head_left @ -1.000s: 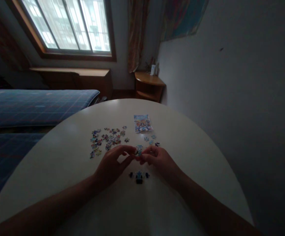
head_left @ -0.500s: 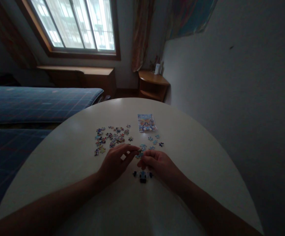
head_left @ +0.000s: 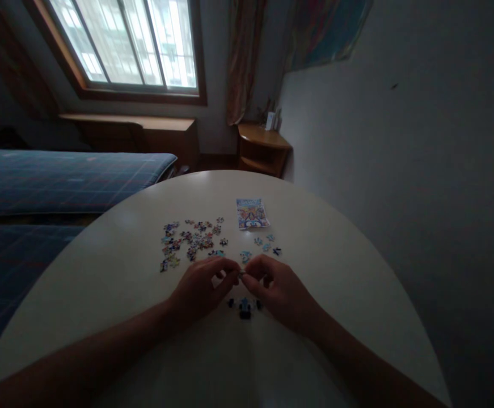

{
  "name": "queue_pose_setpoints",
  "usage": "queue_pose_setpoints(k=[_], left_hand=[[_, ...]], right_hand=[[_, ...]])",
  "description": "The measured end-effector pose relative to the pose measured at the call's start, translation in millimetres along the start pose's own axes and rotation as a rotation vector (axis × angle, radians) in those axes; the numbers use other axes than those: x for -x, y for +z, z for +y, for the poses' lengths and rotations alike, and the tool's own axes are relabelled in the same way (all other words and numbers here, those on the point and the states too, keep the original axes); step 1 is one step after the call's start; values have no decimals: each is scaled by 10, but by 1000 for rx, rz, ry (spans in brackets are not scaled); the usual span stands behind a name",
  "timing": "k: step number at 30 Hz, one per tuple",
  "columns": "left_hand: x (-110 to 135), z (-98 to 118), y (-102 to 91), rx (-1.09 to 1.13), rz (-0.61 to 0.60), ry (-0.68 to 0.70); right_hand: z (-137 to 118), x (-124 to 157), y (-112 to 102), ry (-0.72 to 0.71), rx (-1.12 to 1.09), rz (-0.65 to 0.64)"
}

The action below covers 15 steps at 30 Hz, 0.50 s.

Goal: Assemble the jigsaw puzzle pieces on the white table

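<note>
My left hand point(head_left: 206, 282) and my right hand point(head_left: 274, 283) meet over the table, fingertips pinched together. Between them is a small jigsaw puzzle piece point(head_left: 241, 272), mostly covered by the fingers. Just below the hands lies a joined group of puzzle pieces point(head_left: 245, 309), dark and pale blue, partly behind my right hand. A light blue puzzle piece point(head_left: 245, 256) rests on the table right beyond the fingertips. Several more pale blue pieces point(head_left: 266, 247) are spread past my right hand. Beyond my left hand is a heap of mixed-colour puzzle pieces point(head_left: 198, 241).
A colourful printed picture sheet point(head_left: 252, 214) lies farther back on the round white table point(head_left: 315, 226). To the left stands a bed with a blue plaid mattress point(head_left: 68, 178). A small wooden corner shelf point(head_left: 264, 136) is behind the table, and a wall runs along the right.
My right hand has turned so its thumb and fingers now meet my left fingertips at the piece, which is more covered. The view has shifted slightly.
</note>
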<state>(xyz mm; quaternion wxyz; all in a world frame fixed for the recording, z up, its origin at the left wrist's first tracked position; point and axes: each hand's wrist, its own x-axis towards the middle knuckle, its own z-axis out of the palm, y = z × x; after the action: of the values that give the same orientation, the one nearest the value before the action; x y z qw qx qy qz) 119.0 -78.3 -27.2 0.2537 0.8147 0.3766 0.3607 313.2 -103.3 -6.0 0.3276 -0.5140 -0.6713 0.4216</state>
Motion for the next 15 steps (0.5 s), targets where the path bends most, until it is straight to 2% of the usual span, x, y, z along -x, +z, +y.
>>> queue_pose_setpoints(k=[4,7,13,15], left_hand=[[4,-30,11,-48,-45,19],[5,-80,12,-124,-35,20],[-47,-273,-120,-427,50,6],[-79,-358,-219,-528,61,-30]], right_hand=[[-27,-8,-75,-73,106,-9],[42,-70,-211,-78,178,19],[361,-278,-679,55,485,357],[472,-336,-785,131,535,409]])
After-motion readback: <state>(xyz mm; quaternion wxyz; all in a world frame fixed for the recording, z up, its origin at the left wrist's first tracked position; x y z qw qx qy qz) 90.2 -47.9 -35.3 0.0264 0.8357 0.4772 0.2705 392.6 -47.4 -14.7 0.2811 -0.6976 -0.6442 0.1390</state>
